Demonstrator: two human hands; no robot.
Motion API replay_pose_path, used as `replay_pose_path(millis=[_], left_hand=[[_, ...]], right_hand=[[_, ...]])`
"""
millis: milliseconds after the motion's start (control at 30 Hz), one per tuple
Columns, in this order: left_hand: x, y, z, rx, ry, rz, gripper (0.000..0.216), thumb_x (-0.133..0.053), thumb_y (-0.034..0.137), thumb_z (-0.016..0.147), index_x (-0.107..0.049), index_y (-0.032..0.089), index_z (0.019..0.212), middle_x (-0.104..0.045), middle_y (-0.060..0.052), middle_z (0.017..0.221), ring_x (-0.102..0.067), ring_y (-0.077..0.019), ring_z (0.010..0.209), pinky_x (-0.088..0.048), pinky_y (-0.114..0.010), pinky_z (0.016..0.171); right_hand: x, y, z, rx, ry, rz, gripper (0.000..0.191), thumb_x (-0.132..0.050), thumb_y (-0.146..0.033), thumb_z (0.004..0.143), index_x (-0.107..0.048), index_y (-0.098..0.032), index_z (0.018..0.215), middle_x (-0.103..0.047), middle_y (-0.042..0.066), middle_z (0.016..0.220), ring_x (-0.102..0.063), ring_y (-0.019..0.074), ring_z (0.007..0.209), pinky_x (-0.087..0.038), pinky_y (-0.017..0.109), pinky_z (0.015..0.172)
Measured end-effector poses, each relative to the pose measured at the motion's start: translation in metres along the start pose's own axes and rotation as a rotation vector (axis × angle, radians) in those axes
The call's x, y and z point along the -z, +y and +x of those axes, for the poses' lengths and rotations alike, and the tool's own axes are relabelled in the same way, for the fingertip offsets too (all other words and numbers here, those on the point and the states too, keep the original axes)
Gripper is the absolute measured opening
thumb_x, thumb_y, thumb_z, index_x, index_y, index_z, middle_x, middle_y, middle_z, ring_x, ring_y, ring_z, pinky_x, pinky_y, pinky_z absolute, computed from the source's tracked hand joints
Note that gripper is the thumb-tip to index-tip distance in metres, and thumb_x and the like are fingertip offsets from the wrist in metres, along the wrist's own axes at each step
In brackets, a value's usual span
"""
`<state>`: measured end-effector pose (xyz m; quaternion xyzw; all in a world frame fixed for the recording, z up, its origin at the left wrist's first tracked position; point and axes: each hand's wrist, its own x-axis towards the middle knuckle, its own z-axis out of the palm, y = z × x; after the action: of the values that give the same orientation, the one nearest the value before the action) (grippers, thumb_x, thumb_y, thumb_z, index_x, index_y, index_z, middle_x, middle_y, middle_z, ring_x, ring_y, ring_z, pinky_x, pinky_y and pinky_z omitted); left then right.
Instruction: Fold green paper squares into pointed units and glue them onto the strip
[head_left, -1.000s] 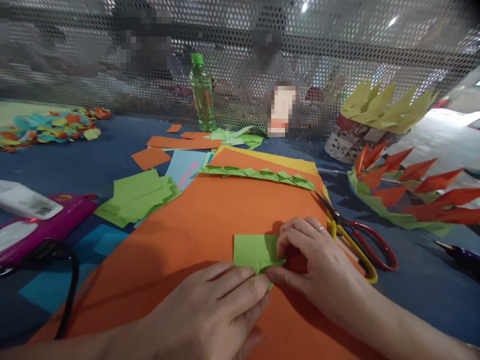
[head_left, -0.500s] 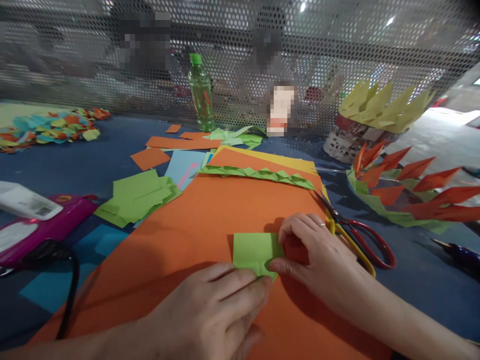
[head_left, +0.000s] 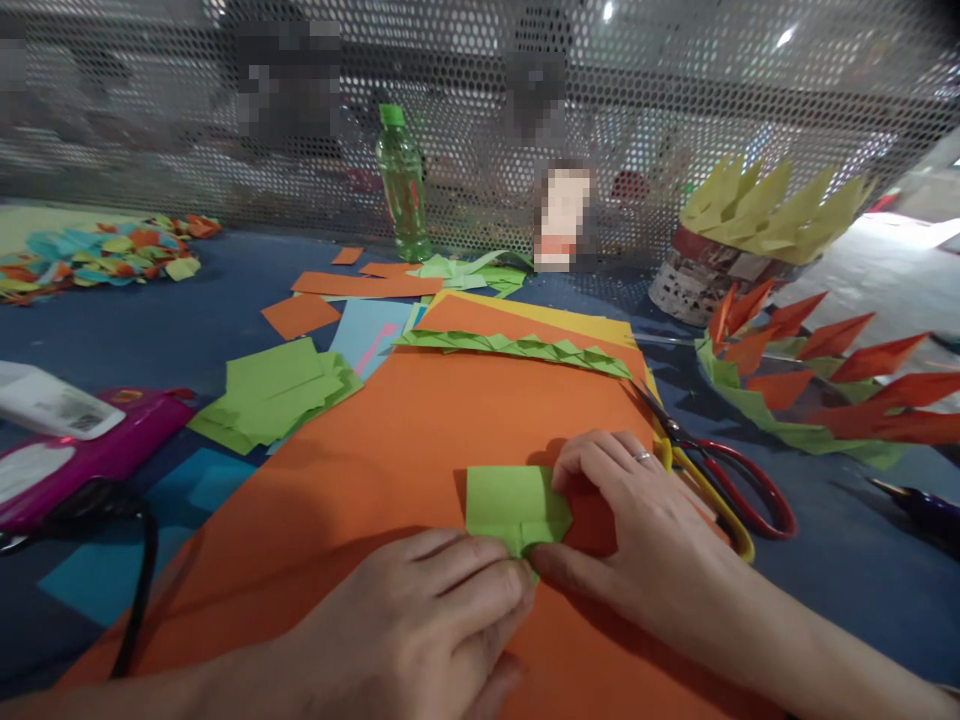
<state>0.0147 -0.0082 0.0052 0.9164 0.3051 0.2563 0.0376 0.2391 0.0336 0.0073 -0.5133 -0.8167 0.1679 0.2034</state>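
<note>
A small piece of green paper (head_left: 510, 494) lies on a large orange sheet (head_left: 360, 470), its lower part folded with a seam near the middle. My left hand (head_left: 427, 610) has its fingers closed on the lower edge of that paper, hiding the lower left part. At the right edge, my right hand (head_left: 637, 520) pinches the paper, index finger at the upper right and thumb pressing the lower fold. Farther back on the orange sheet rests a folded green paper strip (head_left: 517, 350). Scissors (head_left: 697, 445) with red and yellow handles lie right of my right hand.
Left are green paper squares (head_left: 274, 395), a magenta device (head_left: 97, 450) with a black cord, and folded scraps (head_left: 112, 255). Behind stands a green bottle (head_left: 403, 190) before a perforated metal panel (head_left: 465, 60). Right are an orange-green paper ring (head_left: 810, 400) and a yellow-pointed one (head_left: 772, 215).
My right thumb has slid slightly left and down along the paper's lower fold, showing more of its right corner. My left fingers have shifted slightly left and down.
</note>
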Motion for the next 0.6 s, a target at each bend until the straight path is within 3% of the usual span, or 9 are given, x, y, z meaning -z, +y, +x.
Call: replay_pose_path(millis=[133, 600], left_hand=[[0.001, -0.003, 0.000, 0.010, -0.031, 0.013, 0.026, -0.049, 0.023, 0.107, -0.074, 0.020, 0.102, -0.077, 0.001, 0.102, -0.069, -0.0166, 0.089, -0.051, -0.028, 0.080], [0.005, -0.002, -0.002, 0.001, -0.029, 0.016, 0.022, -0.049, 0.020, 0.105, -0.072, 0.020, 0.105, -0.075, 0.000, 0.103, -0.068, -0.0172, 0.091, -0.051, -0.029, 0.079]], right_hand=[[0.000, -0.002, -0.001, -0.034, -0.028, -0.015, 0.042, -0.087, -0.034, 0.071, -0.054, -0.024, 0.094, -0.062, 0.001, 0.102, -0.056, 0.0248, 0.093, -0.042, 0.040, 0.077], [0.011, 0.022, 0.004, -0.013, -0.116, 0.127, 0.028, -0.062, -0.011, 0.087, -0.057, -0.026, 0.110, -0.066, 0.003, 0.119, -0.061, 0.0232, 0.112, -0.049, 0.042, 0.095]])
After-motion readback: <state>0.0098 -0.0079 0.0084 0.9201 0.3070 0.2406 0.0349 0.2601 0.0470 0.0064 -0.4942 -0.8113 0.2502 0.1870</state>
